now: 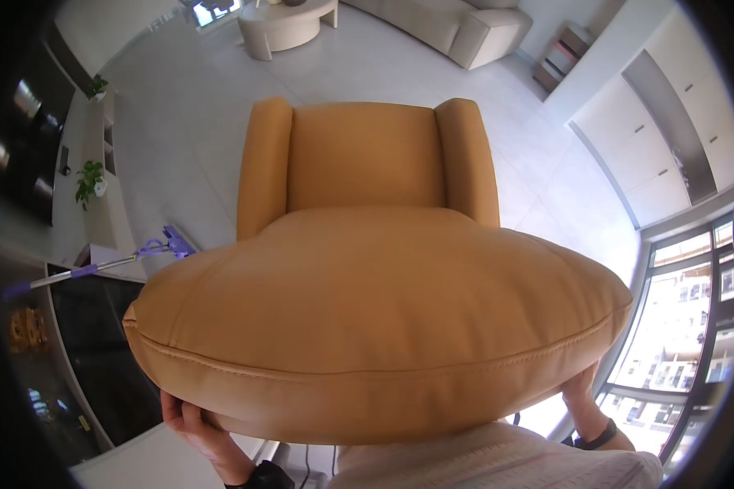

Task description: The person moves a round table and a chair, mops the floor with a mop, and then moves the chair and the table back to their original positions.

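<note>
A tan leather armchair [367,293] fills the middle of the view, seen from behind and above its padded backrest. Its seat and two armrests face away from me. At the lower left of the backrest, my left hand [196,428] presses curled fingers against the leather. My right hand [581,389] grips the lower right side, its fingertips hidden by the backrest. Dark bands circle both wrists.
A purple-headed mop [167,243] leans out on the left, near potted plants [90,183] on a low cabinet. Ahead stand a round-edged table [279,33] and a beige sofa [416,24]. Cabinets [636,134] and a tall window [669,326] line the right.
</note>
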A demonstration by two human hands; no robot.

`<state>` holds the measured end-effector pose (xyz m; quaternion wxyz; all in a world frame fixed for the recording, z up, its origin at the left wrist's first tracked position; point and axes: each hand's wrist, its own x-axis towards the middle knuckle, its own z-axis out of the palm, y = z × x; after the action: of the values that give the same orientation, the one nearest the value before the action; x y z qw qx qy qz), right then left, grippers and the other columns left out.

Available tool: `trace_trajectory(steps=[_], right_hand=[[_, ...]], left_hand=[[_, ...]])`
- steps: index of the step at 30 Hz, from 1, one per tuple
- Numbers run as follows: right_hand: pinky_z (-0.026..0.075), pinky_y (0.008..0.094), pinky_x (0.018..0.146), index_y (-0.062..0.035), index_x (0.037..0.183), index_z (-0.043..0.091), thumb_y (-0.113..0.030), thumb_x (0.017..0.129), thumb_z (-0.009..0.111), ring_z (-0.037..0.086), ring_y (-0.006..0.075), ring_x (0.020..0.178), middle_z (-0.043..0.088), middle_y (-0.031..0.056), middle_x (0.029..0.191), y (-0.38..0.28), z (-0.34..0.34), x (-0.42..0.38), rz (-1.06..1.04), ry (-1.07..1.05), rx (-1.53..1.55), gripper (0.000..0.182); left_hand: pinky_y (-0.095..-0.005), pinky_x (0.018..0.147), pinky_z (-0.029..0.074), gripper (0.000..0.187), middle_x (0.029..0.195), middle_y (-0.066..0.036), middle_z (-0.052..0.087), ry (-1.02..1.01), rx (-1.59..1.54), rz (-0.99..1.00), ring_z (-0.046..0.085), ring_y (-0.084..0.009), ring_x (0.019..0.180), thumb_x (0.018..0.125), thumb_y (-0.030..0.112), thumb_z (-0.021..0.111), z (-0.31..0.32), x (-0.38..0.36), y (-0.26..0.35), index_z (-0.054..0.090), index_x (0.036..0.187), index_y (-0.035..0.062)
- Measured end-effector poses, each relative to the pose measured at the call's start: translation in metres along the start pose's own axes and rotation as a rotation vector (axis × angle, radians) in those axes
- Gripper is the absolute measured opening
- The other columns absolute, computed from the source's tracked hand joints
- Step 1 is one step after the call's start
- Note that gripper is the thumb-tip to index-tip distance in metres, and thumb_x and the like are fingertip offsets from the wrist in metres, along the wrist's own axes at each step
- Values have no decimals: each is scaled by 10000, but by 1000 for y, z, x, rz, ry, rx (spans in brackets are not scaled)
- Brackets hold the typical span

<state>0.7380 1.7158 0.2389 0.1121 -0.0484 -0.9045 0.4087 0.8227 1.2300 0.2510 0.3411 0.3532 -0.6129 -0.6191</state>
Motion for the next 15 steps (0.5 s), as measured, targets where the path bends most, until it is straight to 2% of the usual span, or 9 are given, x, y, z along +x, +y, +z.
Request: trace_trajectory(steps=[2,3,5,7,11,15], right_hand=[[450,292,695,94,886,531,-162,827,404,578,188,794,624,143,829,-17,9,-9,143,56,67,292],[450,292,695,94,886,531,-162,827,404,578,188,794,624,143,829,-21,11,-10,148,64,65,292],[451,292,676,94,852,538,-160,829,400,579,187,764,624,144,783,-22,19,-7,8,156,-6,290],[448,290,658,97,846,530,-162,823,404,578,188,737,620,152,769,-13,19,-14,27,156,-11,289],[443,289,645,97,842,522,-174,815,413,575,197,714,612,157,747,-30,22,-2,16,167,-29,293],[441,281,649,96,842,522,-192,821,428,572,191,716,611,153,745,-28,20,4,-8,209,-39,304]], left_hand=[[-225,662,416,279,842,-48,575,-18,-15,5,532,-126,746,706,134,503,2,8,-1,543,938,-14],[-226,657,417,280,833,-46,571,-1,-41,9,531,-126,739,697,131,502,1,9,-2,541,934,-14],[-228,663,416,281,830,-41,567,-54,-32,18,529,-127,742,702,127,505,-1,15,1,538,942,-16],[-218,711,399,250,842,-56,574,-40,6,37,519,-114,768,704,65,471,3,21,5,538,923,-37],[-235,735,391,246,857,-47,568,-69,-105,45,512,-127,781,710,64,470,6,30,4,539,924,-37],[-239,749,393,279,889,-62,574,-60,-32,40,521,-134,804,710,60,484,12,32,10,536,964,-41]])
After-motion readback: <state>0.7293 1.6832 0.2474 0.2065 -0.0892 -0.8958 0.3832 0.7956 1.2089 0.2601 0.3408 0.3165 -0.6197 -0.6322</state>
